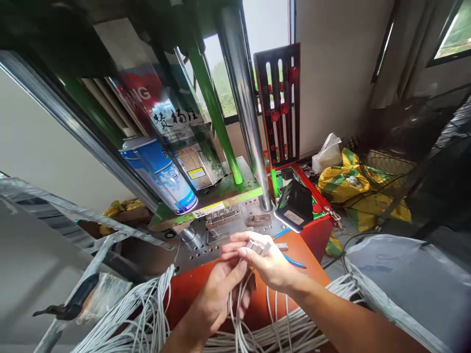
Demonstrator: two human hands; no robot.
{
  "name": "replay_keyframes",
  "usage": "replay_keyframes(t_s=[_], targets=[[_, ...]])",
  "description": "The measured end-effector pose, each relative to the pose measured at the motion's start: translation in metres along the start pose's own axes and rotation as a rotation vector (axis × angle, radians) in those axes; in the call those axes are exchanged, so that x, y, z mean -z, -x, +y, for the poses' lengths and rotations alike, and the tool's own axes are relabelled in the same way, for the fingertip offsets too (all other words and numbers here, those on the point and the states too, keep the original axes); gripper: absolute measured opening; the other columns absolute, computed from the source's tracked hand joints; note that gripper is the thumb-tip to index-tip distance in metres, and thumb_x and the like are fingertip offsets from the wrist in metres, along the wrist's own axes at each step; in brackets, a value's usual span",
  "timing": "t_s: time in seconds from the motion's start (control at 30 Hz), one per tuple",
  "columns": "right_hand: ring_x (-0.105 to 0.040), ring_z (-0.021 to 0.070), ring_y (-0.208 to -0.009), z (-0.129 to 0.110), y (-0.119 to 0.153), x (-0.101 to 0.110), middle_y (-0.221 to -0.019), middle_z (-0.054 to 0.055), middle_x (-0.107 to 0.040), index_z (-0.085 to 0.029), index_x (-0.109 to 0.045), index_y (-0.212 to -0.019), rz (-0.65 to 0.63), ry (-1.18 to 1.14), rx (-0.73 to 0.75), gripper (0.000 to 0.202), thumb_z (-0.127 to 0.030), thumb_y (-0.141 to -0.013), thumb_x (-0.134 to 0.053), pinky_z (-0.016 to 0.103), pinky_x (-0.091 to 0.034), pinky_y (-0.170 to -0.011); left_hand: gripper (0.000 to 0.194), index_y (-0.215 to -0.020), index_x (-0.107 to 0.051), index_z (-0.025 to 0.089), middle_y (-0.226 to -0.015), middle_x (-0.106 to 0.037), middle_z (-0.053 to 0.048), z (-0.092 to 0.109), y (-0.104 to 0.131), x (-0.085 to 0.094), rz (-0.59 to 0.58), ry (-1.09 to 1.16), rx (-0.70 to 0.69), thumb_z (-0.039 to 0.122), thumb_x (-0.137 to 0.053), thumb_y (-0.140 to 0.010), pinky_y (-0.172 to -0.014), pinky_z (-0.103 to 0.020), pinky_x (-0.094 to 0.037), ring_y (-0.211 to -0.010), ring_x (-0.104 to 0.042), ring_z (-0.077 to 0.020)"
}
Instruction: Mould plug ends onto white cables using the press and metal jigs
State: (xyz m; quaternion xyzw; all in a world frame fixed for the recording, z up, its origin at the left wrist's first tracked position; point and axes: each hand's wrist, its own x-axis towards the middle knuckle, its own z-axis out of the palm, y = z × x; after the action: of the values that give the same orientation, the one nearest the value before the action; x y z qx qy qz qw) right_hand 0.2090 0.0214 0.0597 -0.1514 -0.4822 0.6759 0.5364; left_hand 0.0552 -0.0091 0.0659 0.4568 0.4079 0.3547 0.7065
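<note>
My two hands meet just in front of the machine's metal bed. My left hand point(222, 289) is closed around a few thin grey cables point(240, 314), which hang down from it. In my right hand point(270, 262) are small silver-grey block-shaped pieces point(259, 247), held between thumb and fingers. Whether these pieces are joined to the cable ends I cannot tell. Blue-handled pliers point(294, 262) lie beside my right hand, partly covered by a small metal bar point(282, 246). Behind my fingers sits a metal mould point(222, 223) on the drilled bed plate point(206, 252).
Grey cable bundles point(143, 309) lie along the front of the orange table point(187, 289). Steel columns point(245, 98) and a blue spray can point(162, 174) stand over the bed. A black box point(296, 206) is at right, near a lined bin point(415, 279) and yellow sacks point(344, 184).
</note>
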Motion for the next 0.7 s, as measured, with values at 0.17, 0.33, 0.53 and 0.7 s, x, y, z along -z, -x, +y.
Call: replay_keyframes(t_s=[0.17,0.33,0.53,0.7], targets=[[-0.072,0.0242,-0.119,0.008,0.006,0.008,-0.124,0.007,-0.077,-0.027,-0.065,-0.132,0.005,0.173,0.021,0.035,-0.043,-0.101,-0.067,0.044,-0.056,-0.107,0.058,-0.073,-0.059,0.015,-0.053,-0.051,0.001,-0.014,-0.013,0.004,0.058,-0.165,-0.110,0.070,-0.073,-0.085,-0.044,-0.019,-0.018,-0.046,-0.035,-0.0053],[-0.073,0.0243,-0.115,0.003,0.009,0.011,-0.123,0.007,-0.078,-0.026,-0.073,-0.124,0.004,0.327,0.052,0.030,-0.043,-0.100,-0.067,0.044,-0.052,-0.111,0.065,-0.069,-0.059,0.015,-0.049,-0.043,0.005,-0.032,-0.018,0.007,0.108,-0.187,-0.136,0.078,-0.073,-0.079,-0.044,-0.019,-0.020,-0.045,-0.033,-0.0056],[-0.074,0.0258,-0.112,0.009,0.009,0.013,-0.123,0.009,-0.077,-0.025,-0.067,-0.129,0.028,0.169,-0.065,0.042,-0.045,-0.092,-0.077,0.045,-0.060,-0.099,0.054,-0.079,-0.066,0.015,-0.050,-0.045,0.005,-0.029,-0.011,0.013,0.168,-0.275,-0.188,0.067,-0.068,-0.090,-0.044,-0.019,-0.024,-0.044,-0.035,-0.0054],[-0.065,0.0257,-0.127,0.016,0.007,0.020,-0.139,0.010,-0.067,-0.027,-0.057,-0.137,0.164,0.072,0.009,0.058,-0.038,-0.087,-0.084,0.050,-0.055,-0.109,0.041,-0.091,-0.064,0.016,-0.059,-0.050,0.005,-0.013,-0.006,0.013,0.256,-0.176,-0.165,0.057,-0.068,-0.095,-0.042,-0.017,-0.022,-0.047,-0.032,-0.0049]])
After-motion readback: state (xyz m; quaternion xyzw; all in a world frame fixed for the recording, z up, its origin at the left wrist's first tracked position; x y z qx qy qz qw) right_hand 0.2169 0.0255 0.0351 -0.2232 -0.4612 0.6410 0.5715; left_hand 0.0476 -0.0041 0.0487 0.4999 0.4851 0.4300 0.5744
